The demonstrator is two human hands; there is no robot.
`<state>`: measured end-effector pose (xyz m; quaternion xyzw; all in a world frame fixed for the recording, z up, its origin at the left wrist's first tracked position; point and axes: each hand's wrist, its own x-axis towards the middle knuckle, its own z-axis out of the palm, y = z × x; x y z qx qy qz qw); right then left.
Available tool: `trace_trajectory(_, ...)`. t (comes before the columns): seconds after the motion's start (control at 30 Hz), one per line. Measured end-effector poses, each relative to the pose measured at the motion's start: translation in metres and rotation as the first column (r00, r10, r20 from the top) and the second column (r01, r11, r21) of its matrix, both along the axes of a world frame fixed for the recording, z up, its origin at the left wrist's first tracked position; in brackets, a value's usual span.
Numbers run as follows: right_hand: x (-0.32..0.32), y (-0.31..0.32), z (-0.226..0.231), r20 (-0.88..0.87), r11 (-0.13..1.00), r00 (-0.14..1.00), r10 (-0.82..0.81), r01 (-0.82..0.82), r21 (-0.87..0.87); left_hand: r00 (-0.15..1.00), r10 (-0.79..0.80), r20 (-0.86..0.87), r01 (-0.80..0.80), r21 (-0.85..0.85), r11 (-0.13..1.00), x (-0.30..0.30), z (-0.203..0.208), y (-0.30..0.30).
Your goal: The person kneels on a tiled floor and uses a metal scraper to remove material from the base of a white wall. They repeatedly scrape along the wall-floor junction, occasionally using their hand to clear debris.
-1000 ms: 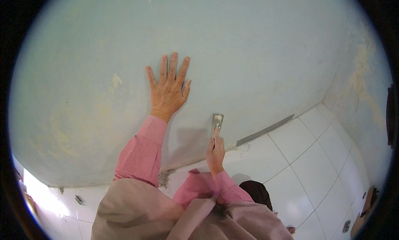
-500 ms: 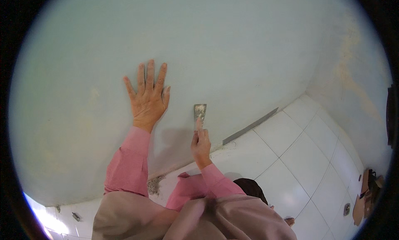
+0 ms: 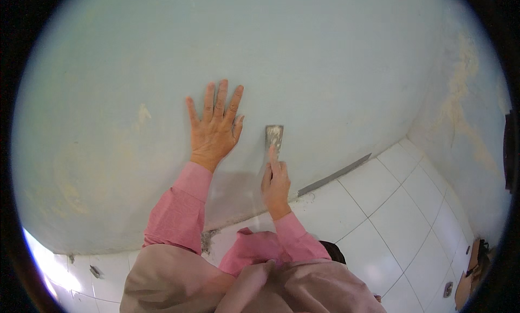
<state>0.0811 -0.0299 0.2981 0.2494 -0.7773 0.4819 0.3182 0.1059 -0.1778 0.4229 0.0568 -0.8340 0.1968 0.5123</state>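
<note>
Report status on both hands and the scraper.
Left hand spread on wall. Right hand gripping scraper at the wall. Grey strip along wall base, right of scraper.

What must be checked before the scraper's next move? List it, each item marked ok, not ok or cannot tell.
1. Right hand grips scraper: ok.
2. Left hand spread against wall: ok.
3. Left hand clear of blade: ok, off to its left.
4. Clean blade: not ok, pale residue shows.
5. Pressure of blade on wall: cannot tell.
6. Grey strip apart from blade: ok.
</note>
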Motion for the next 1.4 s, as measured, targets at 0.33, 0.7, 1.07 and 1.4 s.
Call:
trace_trajectory(0.33,0.006,0.002,0.005,0.032,0.995,0.999,-0.009,0.006,0.095,1.0,-0.001,0.006,0.001,0.002,1.0,0.001,0.0,0.0)
trace_trajectory(0.7,0.0,0.005,-0.015,0.124,0.998,0.992,0.022,-0.015,-0.053,0.997,-0.061,0.038,0.061,0.003,0.998,-0.003,-0.013,0.001)
trace_trajectory(1.07,0.031,0.0,-0.065,0.195,0.993,0.974,0.116,-0.115,-0.016,0.985,-0.075,0.156,0.078,-0.014,0.997,-0.003,-0.03,0.0)
trace_trajectory(1.4,0.03,-0.002,-0.063,0.166,0.982,0.982,0.086,-0.112,0.153,0.992,0.088,-0.089,-0.081,0.078,0.994,0.043,0.004,-0.046)
